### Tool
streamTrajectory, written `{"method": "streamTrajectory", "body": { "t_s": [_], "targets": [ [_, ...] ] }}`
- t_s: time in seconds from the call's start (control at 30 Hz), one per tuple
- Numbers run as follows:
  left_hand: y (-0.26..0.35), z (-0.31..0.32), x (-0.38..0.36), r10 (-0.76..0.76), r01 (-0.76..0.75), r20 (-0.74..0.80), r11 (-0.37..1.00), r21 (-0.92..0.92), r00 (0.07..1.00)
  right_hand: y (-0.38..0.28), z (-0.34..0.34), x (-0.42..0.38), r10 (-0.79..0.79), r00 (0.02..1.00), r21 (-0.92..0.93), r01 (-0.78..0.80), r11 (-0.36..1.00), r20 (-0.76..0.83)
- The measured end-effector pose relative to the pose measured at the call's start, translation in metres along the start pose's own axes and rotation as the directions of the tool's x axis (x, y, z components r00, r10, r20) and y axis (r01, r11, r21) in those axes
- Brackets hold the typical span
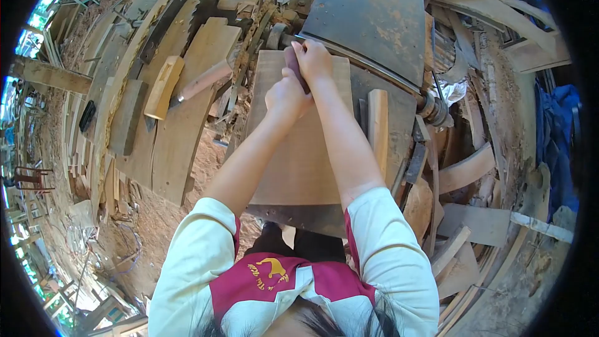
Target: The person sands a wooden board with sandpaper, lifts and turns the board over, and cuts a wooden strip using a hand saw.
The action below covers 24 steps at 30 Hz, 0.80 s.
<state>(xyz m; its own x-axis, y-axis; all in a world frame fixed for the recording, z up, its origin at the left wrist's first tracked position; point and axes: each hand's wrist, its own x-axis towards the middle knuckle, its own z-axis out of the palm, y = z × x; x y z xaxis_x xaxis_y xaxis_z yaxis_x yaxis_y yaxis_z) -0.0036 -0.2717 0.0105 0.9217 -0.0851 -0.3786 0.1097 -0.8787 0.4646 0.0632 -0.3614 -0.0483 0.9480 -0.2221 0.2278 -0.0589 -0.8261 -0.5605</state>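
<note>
A wide, flat wooden board (290,168) lies in front of me on a dark machine table. Across its far part I hold a narrow, dark reddish-brown block (292,62), whose exact kind I cannot make out. My left hand (286,97) is closed around its nearer end. Farther up, my right hand (314,61) grips the same block with bent fingers. Both hands are close together over the board, and they hide much of the block.
Beyond the board stands a metal machine plate (368,15) with a long roller. A toothed saw blade (209,6), a wooden hand plane (164,87) and a pinkish-handled tool (206,79) rest on planks at left. A short wood strip (377,125) lies right of the board.
</note>
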Motion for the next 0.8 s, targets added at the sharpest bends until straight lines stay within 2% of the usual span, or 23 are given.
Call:
{"method": "streamTrajectory", "body": {
  "t_s": [0.1, 0.17, 0.27, 0.47, 0.67, 0.8],
  "targets": [
    [-0.010, 0.012, -0.043, 0.021, -0.021, 0.027, 1.000, 0.014, 0.999, 0.000, -0.010, -0.046, -0.056, 0.994, 0.018, 0.058, 0.998, -0.097],
    [-0.016, 0.021, -0.075, 0.022, -0.022, 0.031, 1.000, 0.003, 0.999, -0.004, -0.026, -0.083, 0.033, 0.999, 0.017, -0.032, 0.999, -0.030],
    [-0.031, 0.036, -0.124, 0.047, -0.047, 0.047, 0.999, -0.008, 0.998, -0.011, -0.047, -0.140, 0.076, 0.996, 0.030, -0.075, 0.997, -0.036],
    [-0.053, 0.067, -0.204, 0.158, -0.158, 0.031, 0.987, 0.009, 0.987, -0.011, -0.076, -0.232, 0.088, 0.994, 0.058, -0.084, 0.995, -0.063],
    [-0.062, 0.075, -0.217, 0.260, -0.262, 0.069, 0.965, 0.026, 0.963, -0.014, -0.087, -0.255, 0.173, 0.982, 0.084, -0.167, 0.982, -0.071],
    [-0.050, 0.068, -0.203, 0.249, -0.259, 0.126, 0.964, 0.064, 0.960, -0.007, -0.085, -0.240, 0.157, 0.987, 0.094, -0.152, 0.984, -0.041]
  ]
}}
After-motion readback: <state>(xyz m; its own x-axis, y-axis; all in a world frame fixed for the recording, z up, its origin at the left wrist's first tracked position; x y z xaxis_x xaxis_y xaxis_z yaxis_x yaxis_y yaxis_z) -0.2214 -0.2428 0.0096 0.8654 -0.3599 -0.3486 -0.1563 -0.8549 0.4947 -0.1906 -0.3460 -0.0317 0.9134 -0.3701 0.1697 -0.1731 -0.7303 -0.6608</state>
